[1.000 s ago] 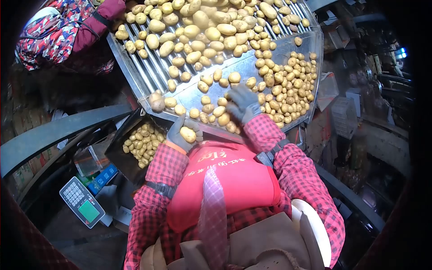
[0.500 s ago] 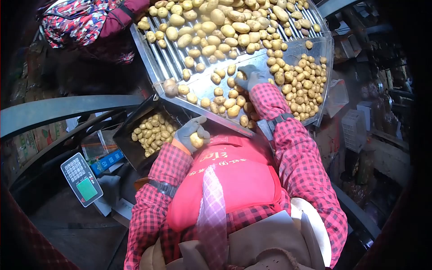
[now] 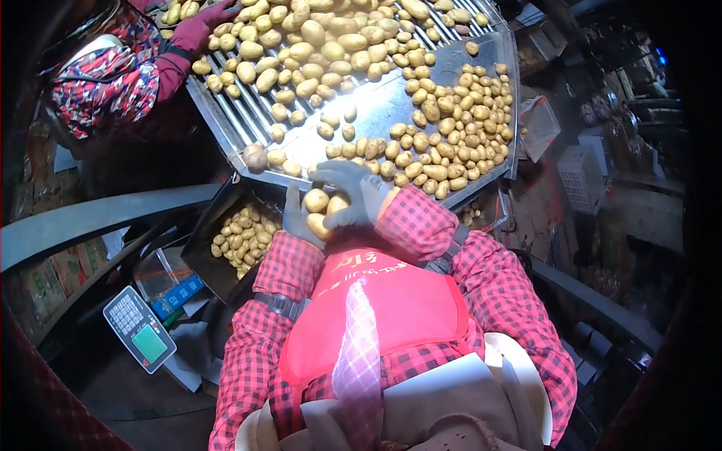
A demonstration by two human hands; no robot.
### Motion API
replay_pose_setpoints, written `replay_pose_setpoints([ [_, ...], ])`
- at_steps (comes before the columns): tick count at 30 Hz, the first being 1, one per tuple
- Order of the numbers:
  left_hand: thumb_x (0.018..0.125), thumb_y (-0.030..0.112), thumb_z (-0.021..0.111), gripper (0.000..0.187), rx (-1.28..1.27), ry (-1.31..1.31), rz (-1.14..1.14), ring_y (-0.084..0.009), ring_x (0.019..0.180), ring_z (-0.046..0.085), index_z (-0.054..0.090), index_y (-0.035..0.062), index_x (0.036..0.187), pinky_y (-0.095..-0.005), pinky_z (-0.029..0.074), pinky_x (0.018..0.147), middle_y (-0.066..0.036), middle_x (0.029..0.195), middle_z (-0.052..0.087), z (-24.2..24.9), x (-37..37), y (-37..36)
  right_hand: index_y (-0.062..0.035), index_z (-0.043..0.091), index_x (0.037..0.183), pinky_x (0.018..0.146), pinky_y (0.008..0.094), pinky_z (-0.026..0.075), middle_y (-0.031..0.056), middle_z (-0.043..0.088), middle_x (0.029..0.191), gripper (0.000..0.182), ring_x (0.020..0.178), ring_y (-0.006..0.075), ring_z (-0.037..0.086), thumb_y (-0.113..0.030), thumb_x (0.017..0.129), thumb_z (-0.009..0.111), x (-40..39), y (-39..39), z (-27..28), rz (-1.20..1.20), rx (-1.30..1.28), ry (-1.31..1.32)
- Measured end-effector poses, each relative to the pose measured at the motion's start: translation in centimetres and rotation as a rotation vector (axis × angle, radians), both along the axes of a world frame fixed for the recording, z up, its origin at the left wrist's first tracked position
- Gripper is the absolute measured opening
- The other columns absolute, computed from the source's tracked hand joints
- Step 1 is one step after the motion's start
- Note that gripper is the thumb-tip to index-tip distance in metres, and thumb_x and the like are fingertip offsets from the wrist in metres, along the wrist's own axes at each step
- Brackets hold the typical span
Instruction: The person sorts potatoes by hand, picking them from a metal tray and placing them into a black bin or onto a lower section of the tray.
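My right hand has come back to meet my left hand; both cup potatoes between them, tray at twelve o'clock.

My sorting table is a tilted metal chute: rollers on its upper part, a smooth tray below. Potatoes lie thick on both, heaped toward the right edge. Below its near-left corner a dark crate holds more small potatoes.

left hand cupped | right hand curled, fingers bent | touching
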State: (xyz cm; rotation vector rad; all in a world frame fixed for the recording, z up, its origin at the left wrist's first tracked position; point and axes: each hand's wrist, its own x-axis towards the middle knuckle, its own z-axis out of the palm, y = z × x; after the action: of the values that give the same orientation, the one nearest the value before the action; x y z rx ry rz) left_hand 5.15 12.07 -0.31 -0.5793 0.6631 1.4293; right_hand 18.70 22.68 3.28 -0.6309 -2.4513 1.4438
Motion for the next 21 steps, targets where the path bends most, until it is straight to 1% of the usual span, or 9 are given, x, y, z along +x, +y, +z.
replay_pose_setpoints([
  [2,0.1,0.059,0.033,0.064,0.144,-0.065,-0.139,-0.0422,0.119,0.058,0.047,0.0116,0.14,-0.0533,0.056,0.066,-0.022,0.135,0.055,-1.0,-2.0,-1.7,-0.0095,0.06,0.133,0.111,0.0457,0.041,0.0193,0.056,0.139,0.075,0.127,0.0373,0.055,-0.047,0.072,0.083,1.3,3.6,-6.0,-0.188,0.313,0.005],
  [5,0.101,0.054,0.035,0.051,0.088,0.026,-0.048,-0.0443,0.099,0.065,0.059,0.0106,0.111,-0.0381,0.047,0.037,-0.02,0.113,0.064,-2.8,-4.3,-4.6,-0.0084,0.06,0.13,0.102,0.0405,0.048,0.019,0.064,0.126,0.064,0.118,0.0332,0.061,-0.048,0.082,0.076,4.0,14.9,-9.2,-0.728,0.259,-0.479],
  [9,0.099,0.056,0.043,0.049,0.235,0.054,0.059,-0.037,0.111,0.059,0.061,0.0154,0.12,-0.0381,0.049,0.051,-0.015,0.122,0.062,-5.1,-9.2,-10.2,-0.0062,0.061,0.127,0.103,0.0428,0.047,0.0187,0.062,0.131,0.062,0.121,0.0363,0.058,-0.043,0.08,0.078,10.2,24.1,-15.1,-0.995,0.367,-0.753],
  [10,0.099,0.055,0.043,0.048,-0.013,0.168,0.108,-0.033,0.11,0.06,0.059,0.0163,0.123,-0.0376,0.048,0.051,-0.012,0.126,0.061,-4.5,-10.1,-11.3,-0.0075,0.061,0.127,0.104,0.0426,0.046,0.0183,0.061,0.131,0.062,0.122,0.0359,0.057,-0.043,0.08,0.078,10.1,23.8,-14.0,-0.938,0.372,-0.764],
  [13,0.102,0.047,0.043,0.049,-0.067,0.531,0.162,-0.0298,0.134,0.046,0.051,0.0187,0.141,-0.0489,0.048,0.1,-0.008,0.142,0.054,-13.4,-14.0,-18.6,-0.0122,0.058,0.131,0.105,0.0434,0.045,0.0165,0.059,0.133,0.063,0.124,0.0349,0.055,-0.046,0.08,0.075,7.4,20.9,-12.0,-0.792,0.397,-0.773],
  [16,0.102,0.047,0.039,0.052,-0.304,0.6,0.177,-0.0257,0.14,0.041,0.048,0.0179,0.144,-0.048,0.038,0.112,-0.004,0.154,0.044,-10.5,-13.9,-17.5,-0.0167,0.052,0.136,0.104,0.0463,0.045,0.0132,0.056,0.135,0.066,0.128,0.0331,0.051,-0.048,0.08,0.071,3.9,14.7,-7.3,-0.571,0.535,-0.771],
  [18,0.103,0.046,0.037,0.052,-0.392,0.383,0.306,-0.0229,0.143,0.036,0.044,0.0194,0.147,-0.0462,0.032,0.116,-0.002,0.157,0.04,-10.2,-15.0,-17.2,-0.0219,0.049,0.139,0.112,0.0492,0.035,0.0098,0.044,0.15,0.063,0.141,0.0226,0.039,-0.05,0.085,0.063,3.6,12.2,-5.3,-0.275,0.626,-0.869],
  [19,0.104,0.045,0.036,0.052,-0.396,0.292,0.353,-0.022,0.146,0.03,0.04,0.0213,0.15,-0.0463,0.026,0.119,0.0,0.159,0.037,-11.0,-15.7,-17.3,-0.0146,0.054,0.132,0.108,0.0495,0.041,0.0113,0.053,0.138,0.051,0.129,0.0298,0.05,-0.038,0.088,0.064,6.1,11.2,-10.3,-0.333,0.909,-0.366],
  [21,0.105,0.041,0.035,0.05,-0.153,0.122,0.39,-0.0207,0.147,0.029,0.039,0.0214,0.151,-0.0469,0.022,0.121,0.001,0.159,0.037,-15.4,-17.8,-19.4,-0.0106,0.055,0.131,0.106,0.0486,0.043,0.0157,0.055,0.136,0.048,0.126,0.0335,0.053,-0.035,0.091,0.065,8.6,12.8,-11.4,-0.502,0.608,-0.308],
])
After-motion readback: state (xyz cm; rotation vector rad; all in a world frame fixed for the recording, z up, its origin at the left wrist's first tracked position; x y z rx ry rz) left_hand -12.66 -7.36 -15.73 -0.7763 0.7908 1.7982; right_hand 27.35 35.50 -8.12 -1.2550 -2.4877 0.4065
